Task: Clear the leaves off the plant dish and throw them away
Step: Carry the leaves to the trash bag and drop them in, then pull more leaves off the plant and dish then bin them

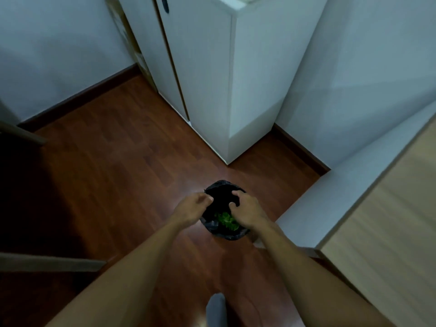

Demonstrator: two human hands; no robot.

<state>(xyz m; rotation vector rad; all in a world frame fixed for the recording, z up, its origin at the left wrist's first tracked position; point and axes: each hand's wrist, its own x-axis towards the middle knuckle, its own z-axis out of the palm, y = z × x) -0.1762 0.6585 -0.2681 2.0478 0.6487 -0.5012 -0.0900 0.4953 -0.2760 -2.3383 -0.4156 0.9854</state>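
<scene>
Just below the centre of the frame, a black bin bag (224, 206) stands on the reddish wooden floor (113, 166) with its mouth open. Green leaves (227, 220) lie inside it, showing in the lower part of the opening. Both hands reach down to the bag's rim. The left hand (193, 208) has its fingers curled closed at the left edge of the mouth, seemingly pinching the plastic, though the blur hides the exact grip. The right hand (245, 212) is curled over the right edge, fingers bent down on the rim. A white cabinet (212, 79) rises in the upper centre, close behind the bag. A pale wooden worktop (389, 220) fills the right side. A grey sock (215, 310) shows at the bottom edge.
</scene>
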